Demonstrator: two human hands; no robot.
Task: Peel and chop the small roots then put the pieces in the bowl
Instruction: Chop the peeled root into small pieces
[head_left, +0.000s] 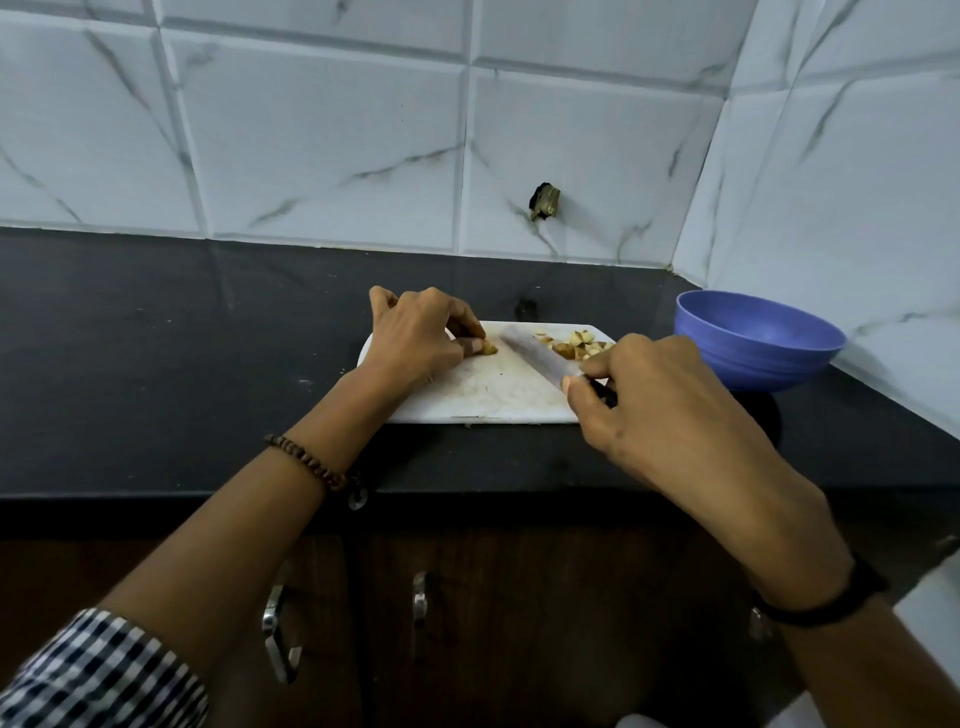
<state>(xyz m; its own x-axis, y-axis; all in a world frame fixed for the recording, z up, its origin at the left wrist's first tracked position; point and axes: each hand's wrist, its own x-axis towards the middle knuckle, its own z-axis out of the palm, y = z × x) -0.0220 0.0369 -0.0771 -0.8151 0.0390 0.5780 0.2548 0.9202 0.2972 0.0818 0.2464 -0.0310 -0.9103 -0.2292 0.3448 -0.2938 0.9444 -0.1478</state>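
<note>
A white cutting board (493, 395) lies on the black counter. My left hand (421, 332) pins a small yellowish root piece (488, 349) to the board with its fingertips. My right hand (660, 410) grips the handle of a knife (535, 356), whose blade slants up and left, its tip just right of the root piece. A pile of chopped root pieces (576, 344) lies at the board's far right corner, partly behind the blade. A blue bowl (753, 348) stands to the right of the board; I cannot see any contents in it.
The black counter (156, 364) stretches wide to the left. White marble-look tiled walls (311, 130) close the back and right side, with a dark fitting (544, 201) in the back wall. Cabinet doors with metal handles (280, 634) sit under the counter edge.
</note>
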